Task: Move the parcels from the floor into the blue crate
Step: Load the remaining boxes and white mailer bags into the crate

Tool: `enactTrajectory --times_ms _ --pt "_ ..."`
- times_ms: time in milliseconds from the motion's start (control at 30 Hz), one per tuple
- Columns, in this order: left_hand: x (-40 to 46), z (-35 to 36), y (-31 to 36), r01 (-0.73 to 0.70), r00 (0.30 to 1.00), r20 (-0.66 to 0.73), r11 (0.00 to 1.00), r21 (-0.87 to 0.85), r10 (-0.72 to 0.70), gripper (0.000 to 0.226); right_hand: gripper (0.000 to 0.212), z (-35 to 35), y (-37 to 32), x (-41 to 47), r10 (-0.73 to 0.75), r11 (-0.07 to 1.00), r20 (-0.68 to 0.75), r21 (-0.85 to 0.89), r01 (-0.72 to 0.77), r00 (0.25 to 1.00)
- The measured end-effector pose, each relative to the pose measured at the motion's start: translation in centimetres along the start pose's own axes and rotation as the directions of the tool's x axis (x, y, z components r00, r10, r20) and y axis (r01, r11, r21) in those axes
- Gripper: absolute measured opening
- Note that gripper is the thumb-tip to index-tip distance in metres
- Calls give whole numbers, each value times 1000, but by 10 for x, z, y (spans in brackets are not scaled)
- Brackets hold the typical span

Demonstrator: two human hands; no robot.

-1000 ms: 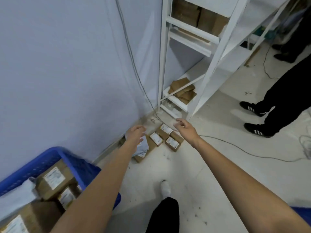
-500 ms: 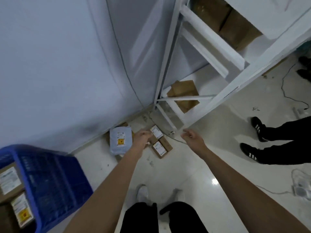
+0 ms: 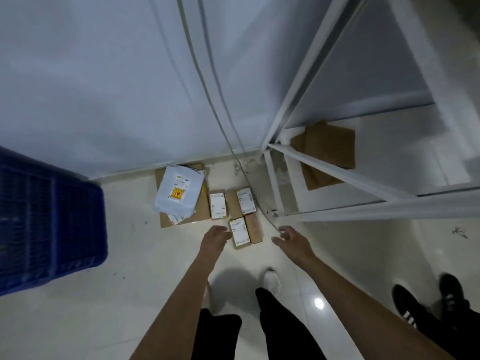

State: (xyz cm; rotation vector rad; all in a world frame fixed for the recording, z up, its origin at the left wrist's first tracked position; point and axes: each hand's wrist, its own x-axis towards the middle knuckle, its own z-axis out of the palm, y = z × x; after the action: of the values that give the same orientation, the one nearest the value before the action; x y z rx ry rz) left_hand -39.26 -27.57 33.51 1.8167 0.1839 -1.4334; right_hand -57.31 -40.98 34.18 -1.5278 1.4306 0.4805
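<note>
**A:** What do we see of the parcels?

**B:** We see them lying in a cluster on the floor (image 3: 155, 255), against the foot of the wall (image 3: 91, 74). Let us take the nearest small box (image 3: 239, 232) as our mark; it is brown with a white label. Just beyond it lie two more small labelled boxes (image 3: 217, 206) side by side, all close together. To the left of those sits a white mailer bag (image 3: 178, 189), resting on top of a flat brown carton (image 3: 185, 203) that touches the wall's base.

**A:** And our hands?

**B:** Our left hand (image 3: 215, 237) hangs just left of the nearest small box, fingers loosely curled, holding nothing; we cannot tell whether the fingertips touch the box. Our right hand (image 3: 292, 239) hangs to the right of that box, apart from it, fingers spread and relaxed, also holding nothing.

**A:** Where is the blue crate (image 3: 52, 224)?

**B:** Well to the left of the nearest small box, on the floor by the wall. We see only its outer side, not its inside.

**A:** What else lies around?

**B:** A grey cable (image 3: 207, 81) runs down the wall and reaches the floor just right of the boxes. Farther right stands a white shelf frame (image 3: 337, 175) with flattened cardboard (image 3: 327, 152) on its lowest level. Nearer than the box we see our own dark trousers and a white shoe (image 3: 271, 279). Far right stand another person's black shoes (image 3: 428, 302).
</note>
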Motion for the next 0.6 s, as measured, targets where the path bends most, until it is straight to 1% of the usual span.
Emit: enactTrajectory --times_ms 33,100,167,200,300,367,433,500,600 --pt "22 9 -14 -6 1000 3 1000 20 5 43 51 8 14 22 12 1000 -3 -15 -12 1000" --pt "65 25 -40 -8 1000 18 996 86 6 31 55 29 40 68 24 999 -10 -40 -25 1000" --pt "116 35 -70 3 1000 0 997 80 -3 22 61 58 64 119 23 996 -28 -90 -25 999" --pt "143 39 -87 8 1000 7 997 72 -8 22 64 73 76 146 15 993 -36 -119 -19 999" --pt "216 47 -137 -15 1000 19 996 83 13 33 72 124 108 224 -25 978 -68 -206 10 997" --pt "260 48 -166 -12 1000 8 992 127 11 26 75 158 124 270 -48 962 -105 -271 17 993" --pt "294 50 -192 0 1000 8 991 135 -1 20 74 188 136 309 -63 953 -158 -304 12 985" --pt "317 52 -214 13 1000 0 990 142 -13 20 75 215 148 343 -82 944 -216 -331 6 973" --pt "327 57 -245 30 999 -18 991 133 -28 17 78 246 168 378 -88 932 -271 -363 -17 959"
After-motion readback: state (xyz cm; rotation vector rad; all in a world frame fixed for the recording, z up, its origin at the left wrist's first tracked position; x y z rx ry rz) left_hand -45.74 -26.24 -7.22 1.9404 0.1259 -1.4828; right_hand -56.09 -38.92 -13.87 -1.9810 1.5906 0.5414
